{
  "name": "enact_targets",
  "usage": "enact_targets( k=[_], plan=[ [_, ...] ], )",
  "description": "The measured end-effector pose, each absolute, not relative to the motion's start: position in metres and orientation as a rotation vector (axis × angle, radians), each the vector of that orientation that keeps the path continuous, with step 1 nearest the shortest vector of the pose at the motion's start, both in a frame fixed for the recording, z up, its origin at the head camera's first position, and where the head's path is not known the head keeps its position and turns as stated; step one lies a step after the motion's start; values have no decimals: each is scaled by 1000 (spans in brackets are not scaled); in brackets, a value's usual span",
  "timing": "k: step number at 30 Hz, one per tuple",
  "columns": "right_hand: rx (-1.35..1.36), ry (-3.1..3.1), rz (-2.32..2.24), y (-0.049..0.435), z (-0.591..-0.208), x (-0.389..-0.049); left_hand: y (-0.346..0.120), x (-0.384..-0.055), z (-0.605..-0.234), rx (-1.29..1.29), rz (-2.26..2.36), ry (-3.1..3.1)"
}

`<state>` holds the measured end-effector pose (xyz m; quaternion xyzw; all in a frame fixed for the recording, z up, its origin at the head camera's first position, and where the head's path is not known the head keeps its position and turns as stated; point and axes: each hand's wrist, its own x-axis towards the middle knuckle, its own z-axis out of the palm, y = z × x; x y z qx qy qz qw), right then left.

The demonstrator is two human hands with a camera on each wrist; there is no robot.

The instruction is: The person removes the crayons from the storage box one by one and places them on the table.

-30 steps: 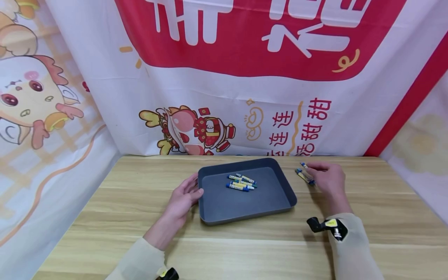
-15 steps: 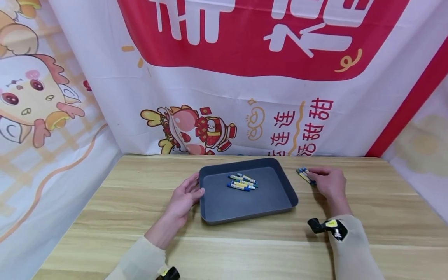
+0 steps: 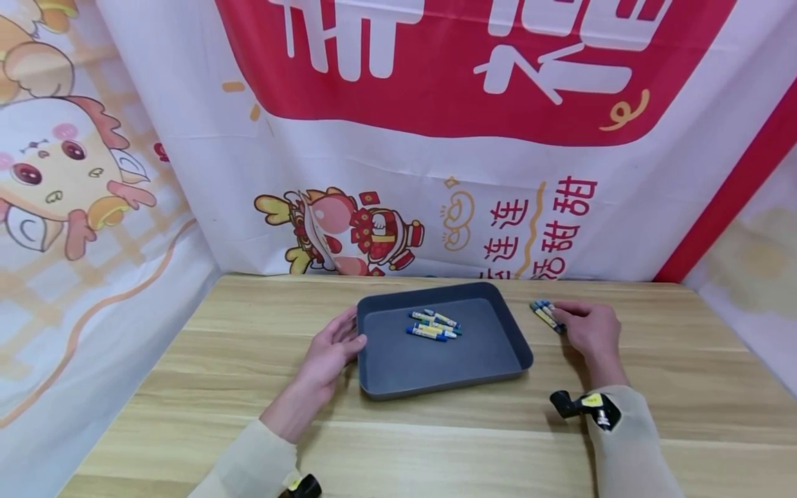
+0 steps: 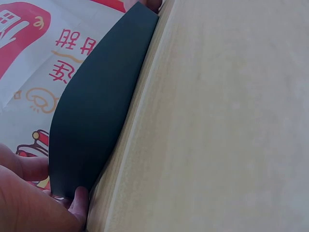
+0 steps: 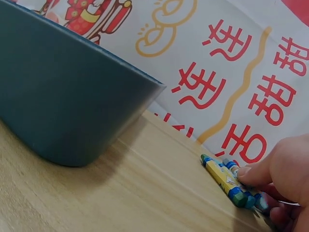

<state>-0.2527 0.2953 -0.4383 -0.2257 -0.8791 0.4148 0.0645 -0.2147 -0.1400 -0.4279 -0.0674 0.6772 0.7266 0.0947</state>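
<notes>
Several crayons with yellow wrappers and blue or green ends lie in a small bunch on the table, to the right of the tray. My right hand pinches the bunch from its right side, thumb on top and fingers curled behind. A dark grey rectangular tray sits in the middle, slightly turned. More crayons lie in a loose heap inside it. At the tray's left wall, my left hand grips it, thumb at the rim and fingertips low on the outside, as the left wrist view shows.
The wood-grain table reaches back to a white cloth printed with red shapes and cartoon figures. A side cloth hangs at the left. Wrist cameras are strapped over light sleeves.
The crayon by my right fingers has come down alongside the others, so they now lie together in a tighter bunch. The left hand and the tray have stayed put.
</notes>
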Motion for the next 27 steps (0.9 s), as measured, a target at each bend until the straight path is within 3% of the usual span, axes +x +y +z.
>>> enact_targets(
  k=[27],
  plan=[
    [-674, -2673, 1243, 293, -439, -254, -141, -217, -426, -228, 2132, 2020]
  ],
)
